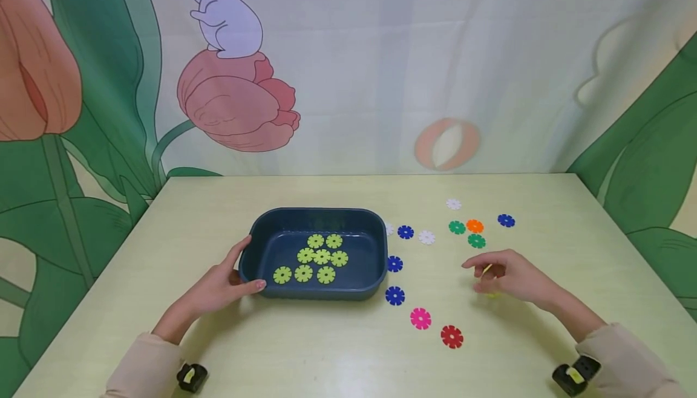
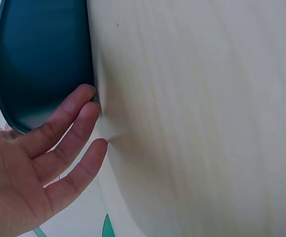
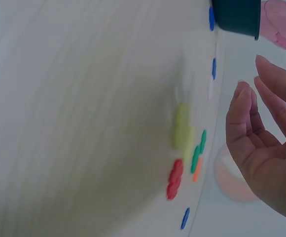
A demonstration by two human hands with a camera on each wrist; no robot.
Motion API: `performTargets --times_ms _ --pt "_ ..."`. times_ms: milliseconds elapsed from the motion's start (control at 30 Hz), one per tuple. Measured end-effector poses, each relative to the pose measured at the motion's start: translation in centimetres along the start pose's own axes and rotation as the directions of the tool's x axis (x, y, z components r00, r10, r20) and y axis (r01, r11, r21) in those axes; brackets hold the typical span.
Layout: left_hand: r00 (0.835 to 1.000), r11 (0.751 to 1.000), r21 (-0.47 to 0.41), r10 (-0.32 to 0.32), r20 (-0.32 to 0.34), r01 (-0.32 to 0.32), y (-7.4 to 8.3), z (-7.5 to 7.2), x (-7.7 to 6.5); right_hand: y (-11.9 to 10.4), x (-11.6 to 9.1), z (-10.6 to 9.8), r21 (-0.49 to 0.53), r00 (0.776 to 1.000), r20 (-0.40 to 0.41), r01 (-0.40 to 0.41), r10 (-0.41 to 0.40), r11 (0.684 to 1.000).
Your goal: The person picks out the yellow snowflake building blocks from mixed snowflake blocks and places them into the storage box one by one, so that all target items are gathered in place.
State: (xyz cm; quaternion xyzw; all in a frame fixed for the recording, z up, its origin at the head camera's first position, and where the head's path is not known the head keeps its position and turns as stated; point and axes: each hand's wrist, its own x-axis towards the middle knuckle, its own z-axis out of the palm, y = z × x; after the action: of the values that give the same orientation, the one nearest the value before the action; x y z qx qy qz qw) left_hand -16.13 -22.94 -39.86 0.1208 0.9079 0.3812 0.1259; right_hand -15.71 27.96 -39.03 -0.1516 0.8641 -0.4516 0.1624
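A dark blue rectangular tray (image 1: 313, 294) stands on the table, with several yellow-green notched plastic discs (image 1: 322, 257) lying inside. My left hand (image 1: 220, 286) holds the tray's left end, thumb at the front corner and index finger at the left rim. In the left wrist view, other fingers (image 2: 66, 143) reach along its outer wall. My right hand (image 1: 514, 277) hovers over the table right of the tray, fingers loosely bent and nothing between them. Below it lie yellow discs (image 3: 182, 129) and red discs (image 3: 174, 179), mostly hidden by the hand in the head view.
Blue discs (image 1: 395, 296) lie along the tray's right side, with a pink disc (image 1: 421, 319) and a red disc (image 1: 452, 337) nearer the front. Farther back are green discs (image 1: 476, 241), an orange disc (image 1: 475, 226) and white discs (image 1: 427, 237). A printed curtain (image 1: 354, 83) hangs behind the table.
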Motion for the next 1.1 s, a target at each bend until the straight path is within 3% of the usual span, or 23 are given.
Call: performTargets --times_ms 367,700,900,1100 --pt "1.0 1.0 0.004 -0.006 0.001 0.006 0.0 -0.1 0.0 2.7 -0.4 -1.2 -0.143 0.999 0.006 -0.043 0.044 0.989" --pt "1.0 1.0 -0.012 -0.004 0.004 0.004 0.0 -0.1 -0.1 3.4 -0.3 -0.8 -0.34 0.993 -0.06 -0.12 0.106 0.933" --pt "1.0 1.0 -0.015 -0.009 0.001 0.009 0.1 0.0 -0.1 2.7 -0.1 -0.2 -0.327 0.991 -0.097 -0.121 0.094 0.937" --pt "1.0 1.0 -0.016 -0.006 0.002 0.006 0.1 0.0 -0.1 1.3 0.5 0.0 -0.213 0.992 -0.108 -0.091 0.069 0.973"
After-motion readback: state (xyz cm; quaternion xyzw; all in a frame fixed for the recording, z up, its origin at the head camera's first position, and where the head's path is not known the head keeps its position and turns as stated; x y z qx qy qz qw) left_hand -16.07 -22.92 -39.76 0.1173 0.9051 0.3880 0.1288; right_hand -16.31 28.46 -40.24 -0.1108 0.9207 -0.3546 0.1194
